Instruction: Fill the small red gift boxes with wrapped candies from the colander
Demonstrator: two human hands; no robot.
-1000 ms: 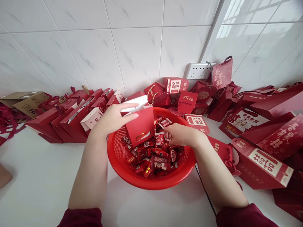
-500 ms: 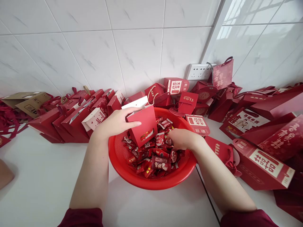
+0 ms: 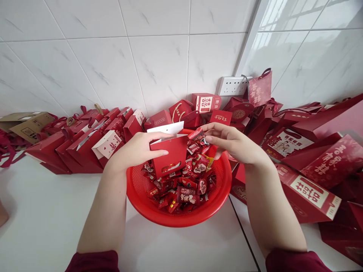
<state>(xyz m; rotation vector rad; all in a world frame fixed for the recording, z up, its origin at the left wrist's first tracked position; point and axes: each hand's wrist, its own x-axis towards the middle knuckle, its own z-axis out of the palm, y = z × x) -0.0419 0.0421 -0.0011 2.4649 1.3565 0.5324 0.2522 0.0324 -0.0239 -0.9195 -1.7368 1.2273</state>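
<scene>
My left hand [image 3: 141,149] grips the upper edge of a red gift box [image 3: 176,151] with its white-lined top flap standing open. Through a cut-out window low on its front, some of what is inside shows. The box rests in a red plastic basket [image 3: 181,221] among many wrapped candies [image 3: 188,194] in red and dark red wrappers. My right hand [image 3: 227,139] is raised over the basket's right side, to the right of the box. Between its thumb and fingers it holds a wrapped candy [image 3: 196,133], near the box's open top.
Several red gift boxes [image 3: 85,151] stand in a row along the wall on the left. More red boxes [image 3: 309,189] crowd the right side. A white power strip [image 3: 232,86] sits against the tiled wall. Part of a person's arm [image 3: 3,214] shows at the left edge.
My right hand has risen out of the candies with a candy and moved up beside the box's opening. My left hand keeps its hold on the box. The view has shifted slightly.
</scene>
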